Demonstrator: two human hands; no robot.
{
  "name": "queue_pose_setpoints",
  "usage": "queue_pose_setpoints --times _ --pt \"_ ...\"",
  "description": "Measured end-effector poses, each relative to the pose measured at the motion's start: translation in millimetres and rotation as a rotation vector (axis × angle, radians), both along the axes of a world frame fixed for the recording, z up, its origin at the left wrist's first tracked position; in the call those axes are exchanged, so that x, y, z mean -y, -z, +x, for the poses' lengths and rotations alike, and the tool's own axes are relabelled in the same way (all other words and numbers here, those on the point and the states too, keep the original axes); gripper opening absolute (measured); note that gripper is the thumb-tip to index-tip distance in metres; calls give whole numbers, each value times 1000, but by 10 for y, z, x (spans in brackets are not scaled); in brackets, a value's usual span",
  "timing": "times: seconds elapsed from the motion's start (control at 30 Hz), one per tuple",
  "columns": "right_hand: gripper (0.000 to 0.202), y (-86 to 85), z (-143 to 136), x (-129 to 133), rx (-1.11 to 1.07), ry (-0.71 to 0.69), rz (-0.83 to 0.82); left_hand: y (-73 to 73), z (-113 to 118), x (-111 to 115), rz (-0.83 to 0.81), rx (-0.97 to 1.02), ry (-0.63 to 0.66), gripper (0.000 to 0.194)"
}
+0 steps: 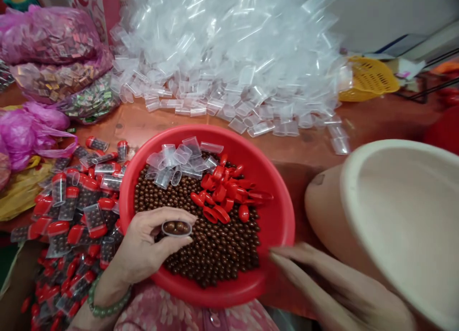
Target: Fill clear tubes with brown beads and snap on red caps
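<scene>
Tabletop (304,147) divides beige tub (333,202) from red basin (270,226); left hand (152,240) crosses rim (289,216).

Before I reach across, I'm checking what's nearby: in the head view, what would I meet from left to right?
Pile of capped containers, left hand, loose red caps, cream tub.

Soft, muted light, white glare streaking the blurred clear-plastic pile (222,49), motion-smeared right fingers (308,255), stretched frame edges

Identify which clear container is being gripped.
The clear container pinched by the left grip, brown balls visible through its oval mouth; other containers in and behind the red bowl lie loose.
</scene>
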State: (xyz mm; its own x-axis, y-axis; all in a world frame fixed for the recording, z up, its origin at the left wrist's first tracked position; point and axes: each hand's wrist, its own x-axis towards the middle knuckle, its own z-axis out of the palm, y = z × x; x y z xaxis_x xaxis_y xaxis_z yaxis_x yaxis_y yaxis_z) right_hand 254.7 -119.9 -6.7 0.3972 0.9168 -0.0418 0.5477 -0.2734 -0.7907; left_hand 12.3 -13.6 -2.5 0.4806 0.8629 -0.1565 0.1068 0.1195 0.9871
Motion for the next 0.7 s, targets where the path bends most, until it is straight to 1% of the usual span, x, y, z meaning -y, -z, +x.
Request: queue_pose_setpoints --times 0.03,0.07,0.1,0.13,0.2,0.27,0.33,0.4,0.43,0.47,0.5,0.57,0.6,0.63,0.7 --pt "20 -5 -86 -179 102 -208 6 3 8 -1 20 -33 2 17" --pt "20 12 -163 -356 215 -379 -10 8 18 -3 36 -65 4 17" --pt "19 49 -230 -517 361 -489 -56 15 28 -7 43 -85 6 16" --pt "15 100 -283 -649 493 -574 -136 23 37 -9 41 -93 3 16" --pt "8 216 -349 -808 552 -615 -183 38 50 -7 28 -85 -20 17" --pt "7 306 -361 -842 545 -626 -199 46 56 4 21 -76 -44 17" --pt "10 339 -334 -810 520 -640 -195 49 58 21 14 -70 -46 17" --pt "11 315 -293 -773 477 -658 -175 50 64 41 -17 -59 -47 17" --pt "14 288 -276 -761 400 -644 -149 49 70 52 -40 -50 -51 17" --pt "21 255 -263 -756 271 -605 -117 49 79 65 -65 -36 -54 17" --pt "30 220 -255 -756 97 -541 -90 47 90 79 -91 -18 -56 17" --pt "50 154 -258 -764 -311 -354 -54 38 121 111 -136 17 -58 15" --pt "56 125 -266 -768 -488 -262 -44 30 139 129 -154 32 -56 14" --pt "57 99 -279 -770 -613 -196 -35 22 158 147 -171 47 -53 14" --pt "46 59 -314 -763 -733 -122 14 4 198 183 -205 77 -53 14"
